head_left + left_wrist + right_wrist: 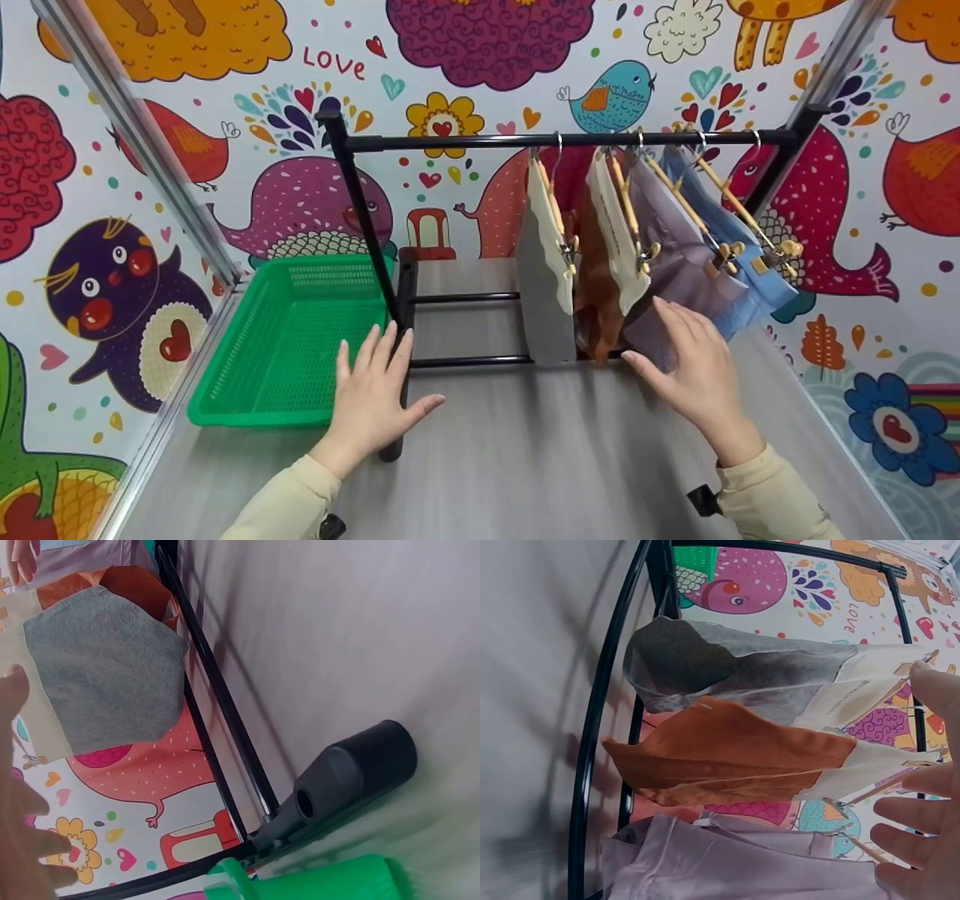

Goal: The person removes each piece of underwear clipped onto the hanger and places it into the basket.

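Observation:
My left hand [375, 397], fingers spread, hovers by the left post of a black clothes rack [465, 141], overlapping the right side of the green basket [247, 415] in the head view. My right hand [697, 367] is held with fingers apart and thumb out, in front of the lilac garment [660, 225]. Neither hand holds anything. From wooden clip hangers on the rail hang a grey cloth piece with a cream top [546, 307], a rust-brown one with a cream top [742, 754], the lilac garment and a light blue one [765, 281].
Two lower black bars [217, 682] link the rack's feet, with a thick left foot [360, 765] on the grey table [525, 465]. Behind is a cartoon-printed wall [450, 75], with metal frame posts [142, 127] at the sides.

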`<state>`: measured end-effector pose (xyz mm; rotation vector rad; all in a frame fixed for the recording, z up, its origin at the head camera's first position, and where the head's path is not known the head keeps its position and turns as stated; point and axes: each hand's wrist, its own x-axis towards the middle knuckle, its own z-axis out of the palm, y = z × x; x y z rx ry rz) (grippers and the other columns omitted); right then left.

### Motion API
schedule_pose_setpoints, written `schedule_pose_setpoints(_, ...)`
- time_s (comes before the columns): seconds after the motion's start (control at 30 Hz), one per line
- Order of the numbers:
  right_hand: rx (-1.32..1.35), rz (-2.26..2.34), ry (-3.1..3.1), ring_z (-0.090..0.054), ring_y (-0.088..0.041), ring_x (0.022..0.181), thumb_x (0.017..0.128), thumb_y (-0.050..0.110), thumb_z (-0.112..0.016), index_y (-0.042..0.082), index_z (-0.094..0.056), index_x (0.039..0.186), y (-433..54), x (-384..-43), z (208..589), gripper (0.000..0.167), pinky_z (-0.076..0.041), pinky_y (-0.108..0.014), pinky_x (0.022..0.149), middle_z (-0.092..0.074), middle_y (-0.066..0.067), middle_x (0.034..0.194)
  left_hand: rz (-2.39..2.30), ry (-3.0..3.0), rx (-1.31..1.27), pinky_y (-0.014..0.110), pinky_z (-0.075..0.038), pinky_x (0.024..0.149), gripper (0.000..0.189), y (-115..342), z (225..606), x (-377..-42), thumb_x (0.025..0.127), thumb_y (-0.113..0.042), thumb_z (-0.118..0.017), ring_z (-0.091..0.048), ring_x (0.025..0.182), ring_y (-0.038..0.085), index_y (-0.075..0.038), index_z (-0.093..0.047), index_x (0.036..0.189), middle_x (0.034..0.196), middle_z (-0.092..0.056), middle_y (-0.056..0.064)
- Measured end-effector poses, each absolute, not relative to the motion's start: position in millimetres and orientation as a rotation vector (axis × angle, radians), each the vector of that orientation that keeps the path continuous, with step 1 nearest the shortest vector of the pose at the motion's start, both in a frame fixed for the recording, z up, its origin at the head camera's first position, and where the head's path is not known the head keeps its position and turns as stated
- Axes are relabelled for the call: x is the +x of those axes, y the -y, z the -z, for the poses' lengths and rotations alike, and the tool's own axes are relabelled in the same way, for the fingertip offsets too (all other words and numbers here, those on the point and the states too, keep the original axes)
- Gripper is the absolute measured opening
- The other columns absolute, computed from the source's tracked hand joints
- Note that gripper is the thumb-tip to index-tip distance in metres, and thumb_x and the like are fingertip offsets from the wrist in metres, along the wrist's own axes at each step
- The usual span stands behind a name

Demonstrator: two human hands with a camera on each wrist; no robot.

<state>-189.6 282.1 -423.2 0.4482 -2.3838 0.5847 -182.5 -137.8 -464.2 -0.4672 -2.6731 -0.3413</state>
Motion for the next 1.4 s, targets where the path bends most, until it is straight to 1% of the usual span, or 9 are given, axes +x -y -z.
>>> schedule_pose_setpoints(0.23, 0.451, -0.654, 2.33, -0.056, -0.037, 0.111, 0.078, 0.027, -0.085, 0.0, -0.059, 0.133, -275, -190, 415, 0.067, -0.041, -0.053, 0.095, -0.064, -0.019, 0.123, 0.383, 2.616, -0.521, 0.068, -0.013, 0.11, 0.098, 133, 463, -182, 0.081, -0.073, -0.061, -0.034, 0.14, 0.039, -0.005, -0.043, 0.149, 0.149, -0.044, 0.02)
schedule_pose_setpoints(0.43, 0.514, -0.682, 2.263, -0.057, -0.034, 0.108, 0.077, 0.022, -0.086, -0.001, -0.063, 0.126, -265, -190, 408, 0.059, -0.042, -0.049, 0.092, -0.065, -0.016, 0.119, 0.439, 2.594, -0.551, 0.065, -0.018, 0.11, 0.096, 125, 463, -182, 0.08, -0.067, -0.068, -0.039, 0.137, 0.038, -0.003, -0.044, 0.147, 0.147, -0.046, 0.019)
schedule_pose_setpoints(0.7, 0.58, -0.702, 2.234, -0.06, -0.032, 0.105, 0.075, 0.019, -0.088, -0.001, -0.063, 0.126, -251, -195, 403, 0.06, -0.044, -0.047, 0.091, -0.067, -0.014, 0.114, 0.485, 2.581, -0.573, 0.062, -0.026, 0.108, 0.095, 117, 464, -184, 0.08, -0.064, -0.07, -0.042, 0.135, 0.036, -0.002, -0.043, 0.148, 0.147, -0.047, 0.017)
schedule_pose_setpoints(0.8, 0.611, -0.715, 2.208, -0.061, -0.032, 0.102, 0.075, 0.018, -0.087, -0.001, -0.063, 0.127, -246, -198, 400, 0.06, -0.044, -0.045, 0.09, -0.067, -0.014, 0.111, 0.507, 2.581, -0.578, 0.06, -0.029, 0.108, 0.095, 115, 464, -185, 0.081, -0.065, -0.069, -0.043, 0.134, 0.036, -0.001, -0.043, 0.148, 0.147, -0.047, 0.018)
schedule_pose_setpoints(0.87, 0.618, -0.718, 2.204, -0.061, -0.031, 0.1, 0.075, 0.018, -0.087, -0.001, -0.062, 0.128, -243, -200, 399, 0.061, -0.044, -0.044, 0.088, -0.067, -0.015, 0.11, 0.53, 2.587, -0.578, 0.06, -0.03, 0.107, 0.095, 114, 464, -185, 0.082, -0.067, -0.066, -0.043, 0.134, 0.035, -0.001, -0.043, 0.147, 0.147, -0.047, 0.017)
schedule_pose_setpoints(1.03, 0.602, -0.739, 2.236, -0.061, -0.028, 0.098, 0.077, 0.02, -0.087, -0.002, -0.06, 0.129, -236, -205, 395, 0.062, -0.048, -0.041, 0.082, -0.065, -0.016, 0.111, 0.598, 2.601, -0.568, 0.059, -0.033, 0.106, 0.095, 110, 463, -185, 0.083, -0.068, -0.065, -0.044, 0.133, 0.035, -0.001, -0.043, 0.148, 0.147, -0.047, 0.016)
schedule_pose_setpoints(1.13, 0.597, -0.767, 2.251, -0.062, -0.027, 0.098, 0.078, 0.02, -0.086, -0.003, -0.059, 0.129, -233, -209, 393, 0.063, -0.05, -0.04, 0.081, -0.064, -0.016, 0.113, 0.636, 2.601, -0.566, 0.059, -0.034, 0.105, 0.094, 108, 462, -186, 0.082, -0.064, -0.068, -0.045, 0.132, 0.035, -0.001, -0.043, 0.148, 0.147, -0.048, 0.016)
schedule_pose_setpoints(1.4, 0.56, -0.818, 2.33, -0.063, -0.027, 0.098, 0.08, 0.023, -0.085, 0.0, -0.057, 0.133, -225, -214, 385, 0.064, -0.054, -0.042, 0.081, -0.064, -0.015, 0.113, 0.696, 2.627, -0.574, 0.058, -0.035, 0.106, 0.094, 102, 457, -187, 0.083, -0.067, -0.065, -0.047, 0.132, 0.033, -0.002, -0.043, 0.148, 0.146, -0.05, 0.014)
